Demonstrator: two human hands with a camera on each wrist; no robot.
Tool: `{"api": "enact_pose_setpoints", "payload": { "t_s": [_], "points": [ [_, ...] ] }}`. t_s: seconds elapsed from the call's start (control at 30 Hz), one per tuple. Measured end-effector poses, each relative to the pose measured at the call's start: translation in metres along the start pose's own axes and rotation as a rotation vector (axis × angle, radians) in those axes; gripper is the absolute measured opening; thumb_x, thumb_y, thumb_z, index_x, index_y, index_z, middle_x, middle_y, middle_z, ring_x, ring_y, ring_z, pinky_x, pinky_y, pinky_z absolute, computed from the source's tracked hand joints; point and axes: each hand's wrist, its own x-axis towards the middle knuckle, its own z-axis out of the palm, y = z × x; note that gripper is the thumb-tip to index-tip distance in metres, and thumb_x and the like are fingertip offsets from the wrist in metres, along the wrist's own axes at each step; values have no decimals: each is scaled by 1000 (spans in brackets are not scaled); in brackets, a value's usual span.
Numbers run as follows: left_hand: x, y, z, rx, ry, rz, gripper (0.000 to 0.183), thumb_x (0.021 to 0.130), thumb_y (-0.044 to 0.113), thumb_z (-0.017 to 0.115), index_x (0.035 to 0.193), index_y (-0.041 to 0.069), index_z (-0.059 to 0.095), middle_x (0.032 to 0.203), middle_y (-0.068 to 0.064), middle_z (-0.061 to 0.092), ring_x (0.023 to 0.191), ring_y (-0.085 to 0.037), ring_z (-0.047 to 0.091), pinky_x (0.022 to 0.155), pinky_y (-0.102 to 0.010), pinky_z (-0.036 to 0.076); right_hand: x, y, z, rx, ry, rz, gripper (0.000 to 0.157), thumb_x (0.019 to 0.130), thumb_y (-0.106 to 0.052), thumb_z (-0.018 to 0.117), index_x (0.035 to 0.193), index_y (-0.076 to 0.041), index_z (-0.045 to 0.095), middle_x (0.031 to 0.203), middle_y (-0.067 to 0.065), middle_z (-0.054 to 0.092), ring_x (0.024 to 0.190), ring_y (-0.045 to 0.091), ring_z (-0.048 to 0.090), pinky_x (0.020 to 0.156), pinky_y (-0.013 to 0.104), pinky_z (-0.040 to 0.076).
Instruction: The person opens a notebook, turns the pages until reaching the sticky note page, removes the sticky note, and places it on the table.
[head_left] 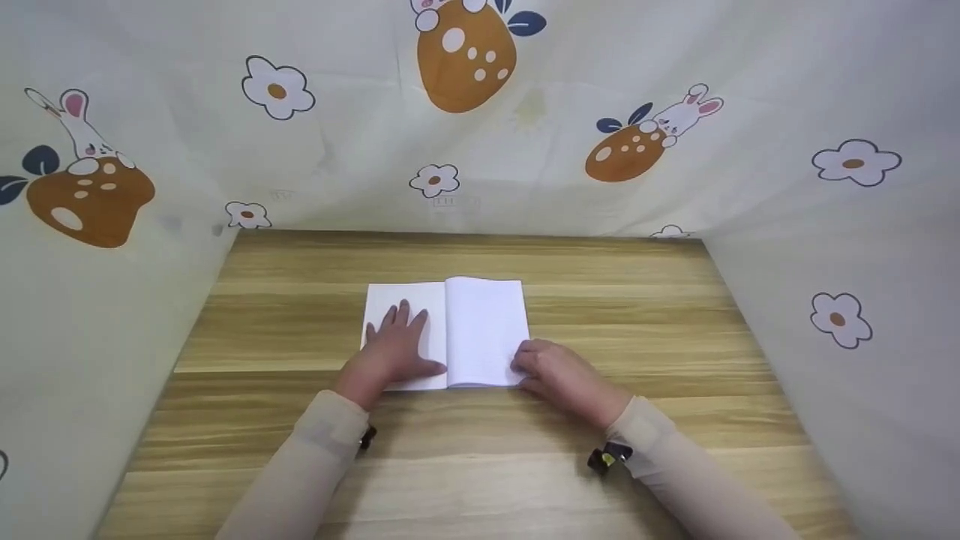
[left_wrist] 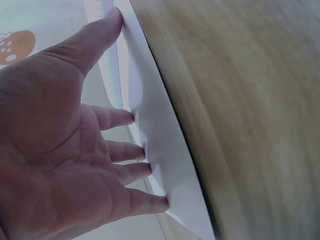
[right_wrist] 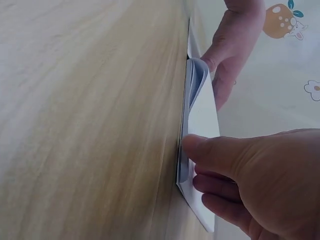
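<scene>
Shows a book point(head_left: 480, 315) lying open near the middle of the table point(head_left: 465, 465), with spine point(head_left: 447, 330) running away from the body. Rests the left hand point(head_left: 394, 356) on the left page point(head_left: 435, 300), wide, with fingers point(left_wrist: 125, 152) spread and nearly straight. Touches the paper with the fingertips, with palm apart from it, above, in the left wrist view. Points the thumb across the page, ending at or just beside the spine in the head view.

Holds the lower right corner of the right page point(head_left: 487, 330) with the right hand point(head_left: 562, 375), narrow, with fingers bent over the paper. Sets the thumb against the lower edge in the right wrist view. Cannot tell the number of sheets between thumb and fingers. Rises into a curve near the spine on the right half, with gaps between sheets at the lower edge; lies thinner and flatter on the left.

Wears pale sleeves point(head_left: 307, 457), with a black device point(head_left: 610, 457) at each wrist. Hangs pale cloth point(head_left: 360, 150) behind the table and at both sides, printed with white flowers point(head_left: 838, 319), brown spotted fruit point(head_left: 472, 75) and rabbits point(head_left: 679, 118).
</scene>
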Motion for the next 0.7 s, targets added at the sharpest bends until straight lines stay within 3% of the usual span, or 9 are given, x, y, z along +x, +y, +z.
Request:
{"api": "enact_pose_setpoints", "payload": {
  "t_s": [0.27, 0.5, 0.7],
  "points": [
    [0, 0, 0, 26, -3, -5, 110, 94, 54, 83, 173, 0, 29, 179, -35, 8, 166, -53, 8, 126, -81, 11, 1, 2, 4, -49, -1, -45, 12, 97, -10, 86, 91, -8, 76, 103, 6, 69, 94, 21, 67, 87, 37, 62],
    [-2, 1, -1, 22, 4, -10, 110, 94, 53, 84, 173, 0, 29, 179, -35, 8, 167, -53, 8, 126, -81, 11, 4, 4, 0, 68, -7, -30, 5, 97, -7, 85, 93, -6, 82, 103, 5, 71, 96, 20, 67, 91, 37, 61],
    [-3, 2, -2, 5, -1, -7, 109, 95, 52, 83, 173, 0, 28, 179, -35, 7, 167, -53, 6, 127, -81, 8, 4, 6, -1, 46, -3, -46, 8, 99, -4, 81, 92, -6, 82, 101, 5, 71, 94, 19, 68, 88, 37, 62]
  ]
}}
